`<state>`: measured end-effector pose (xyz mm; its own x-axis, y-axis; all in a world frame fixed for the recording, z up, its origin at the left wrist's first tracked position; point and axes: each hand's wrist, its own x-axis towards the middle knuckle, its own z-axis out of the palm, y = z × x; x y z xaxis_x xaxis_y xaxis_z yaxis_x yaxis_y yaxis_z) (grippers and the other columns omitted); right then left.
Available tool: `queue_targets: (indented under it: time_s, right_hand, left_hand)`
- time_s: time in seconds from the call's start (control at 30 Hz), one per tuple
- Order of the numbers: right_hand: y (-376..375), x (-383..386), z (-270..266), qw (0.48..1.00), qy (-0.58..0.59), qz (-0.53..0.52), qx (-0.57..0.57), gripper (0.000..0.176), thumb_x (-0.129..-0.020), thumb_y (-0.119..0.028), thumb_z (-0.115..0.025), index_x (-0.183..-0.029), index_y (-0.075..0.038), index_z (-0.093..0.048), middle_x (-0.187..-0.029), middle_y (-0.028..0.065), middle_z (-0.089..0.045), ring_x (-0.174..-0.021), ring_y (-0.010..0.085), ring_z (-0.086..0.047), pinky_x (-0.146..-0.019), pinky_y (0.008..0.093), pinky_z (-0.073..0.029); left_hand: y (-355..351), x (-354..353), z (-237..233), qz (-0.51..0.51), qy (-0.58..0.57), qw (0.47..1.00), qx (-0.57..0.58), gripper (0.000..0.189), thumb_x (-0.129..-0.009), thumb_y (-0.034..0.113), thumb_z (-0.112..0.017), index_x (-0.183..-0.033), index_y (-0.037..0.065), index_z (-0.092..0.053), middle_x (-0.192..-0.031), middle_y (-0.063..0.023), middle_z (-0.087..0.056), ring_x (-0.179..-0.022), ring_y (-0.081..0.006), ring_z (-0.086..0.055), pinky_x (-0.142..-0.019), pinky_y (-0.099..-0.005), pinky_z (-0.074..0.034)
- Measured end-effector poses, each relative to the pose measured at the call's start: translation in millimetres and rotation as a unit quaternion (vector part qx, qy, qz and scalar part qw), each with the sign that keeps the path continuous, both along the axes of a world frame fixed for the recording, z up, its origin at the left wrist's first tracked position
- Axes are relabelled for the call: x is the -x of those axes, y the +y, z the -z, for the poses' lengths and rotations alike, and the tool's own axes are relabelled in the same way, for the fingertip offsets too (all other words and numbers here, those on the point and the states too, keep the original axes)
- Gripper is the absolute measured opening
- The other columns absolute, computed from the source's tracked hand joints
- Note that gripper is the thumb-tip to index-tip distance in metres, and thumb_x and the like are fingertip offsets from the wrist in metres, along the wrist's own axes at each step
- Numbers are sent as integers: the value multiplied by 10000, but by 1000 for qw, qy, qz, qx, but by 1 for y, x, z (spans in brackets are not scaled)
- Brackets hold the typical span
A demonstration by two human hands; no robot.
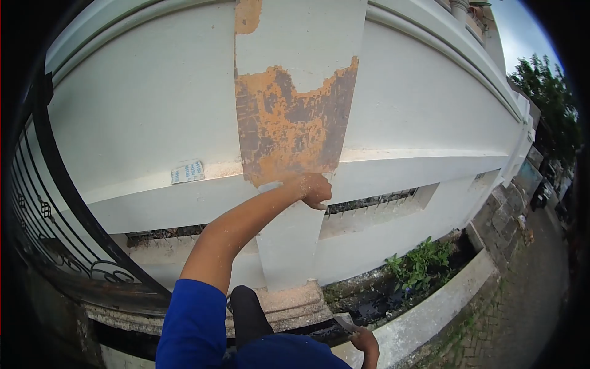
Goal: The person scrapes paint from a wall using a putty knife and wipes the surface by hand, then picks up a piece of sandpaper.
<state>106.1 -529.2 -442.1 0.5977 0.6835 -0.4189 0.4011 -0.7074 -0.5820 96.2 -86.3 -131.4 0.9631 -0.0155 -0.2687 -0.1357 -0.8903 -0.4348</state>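
Observation:
My left hand is closed against the lower part of a white pillar, at the bottom edge of its peeled patch of orange and grey-brown. What its fingers hold, if anything, is hidden. A small pale patch shows just above my left forearm. Low in the view, my right hand is closed on a flat scraper with a pale, smeared blade, held over the ditch beside the wall.
A printed packet lies on the wall ledge at left. A black iron gate curves along the left side. Green plants grow in the dark ditch, edged by a concrete kerb. A paved lane runs along the right.

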Motion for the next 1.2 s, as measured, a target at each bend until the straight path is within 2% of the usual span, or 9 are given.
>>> queue_targets:
  time_s: [0.07,0.13,0.2,0.27,0.33,0.53,0.57,1.0,1.2]
  right_hand:
    - [-4,3,-15,1000,8,17,10,589,-733,-293,-702,-1292,-135,-605,-1077,233,-676,-1006,355,-662,-855,396,-520]
    - [-8,-6,4,999,-29,18,32,636,-704,-342,-726,-1303,-168,-598,-1070,226,-677,-1012,370,-654,-882,424,-513]
    - [-5,-8,10,997,-11,41,72,595,-707,-340,-705,-1286,-235,-609,-1086,182,-683,-1030,351,-647,-898,432,-511]
    - [3,-2,-12,1000,4,-12,8,475,-821,-250,-643,-1281,-139,-603,-1159,208,-650,-1107,364,-612,-922,414,-491]
    - [11,-3,-20,999,13,-16,-24,425,-866,-210,-622,-1275,-95,-603,-1188,215,-639,-1136,364,-600,-928,403,-483]
    - [21,-3,34,993,-63,-36,-91,447,-866,-227,-623,-1286,-80,-592,-1026,185,-701,-867,320,-684,-730,393,-534]
    - [28,3,15,999,-37,8,0,604,-711,-346,-696,-1295,-227,-600,-1083,183,-684,-1022,360,-645,-901,436,-510]
    - [47,19,-36,998,-48,-11,48,639,-740,-332,-719,-1340,-175,-563,-1092,215,-672,-1020,382,-642,-897,453,-507]
    - [42,28,-50,999,-26,4,37,623,-746,-295,-720,-1335,-165,-566,-1109,217,-665,-1044,386,-628,-900,437,-500]
  left_hand:
    - [0,-16,42,103,-34,994,24,336,-877,388,-601,-918,66,-688,-915,-99,-706,-936,-332,-659,-763,-457,-530]
    - [-18,-22,12,123,7,992,-36,338,-889,388,-591,-1031,93,-677,-1090,-126,-677,-1115,-310,-603,-933,-466,-491]
    - [-14,-12,-31,279,-176,934,-135,472,-890,412,-597,-1259,117,-580,-1386,-135,-511,-1335,-272,-429,-1118,-494,-338]
    - [-25,4,-91,214,-315,905,-190,644,-895,436,-566,-1414,88,-410,-1551,-102,-288,-1457,-246,-210,-1214,-491,-123]
    - [-26,34,-146,175,-454,857,-170,783,-887,553,-550,-1492,120,-306,-1585,-82,-224,-1464,-243,-190,-1209,-512,-129]
    - [80,59,-152,55,-398,891,-210,795,-897,619,-480,-1508,149,-286,-1598,-76,-189,-1479,-247,-140,-1215,-497,-67]
    - [76,58,-146,44,-399,889,-218,792,-899,617,-478,-1512,157,-278,-1599,-72,-184,-1480,-245,-136,-1216,-496,-64]
    - [81,62,-60,84,-285,926,-234,771,-895,594,-498,-1521,219,-249,-1608,-20,-160,-1482,-229,-121,-1227,-464,-68]
    - [95,97,-102,75,-281,927,-238,731,-896,666,-434,-1515,326,-245,-1608,30,-155,-1480,-209,-128,-1230,-461,-62]
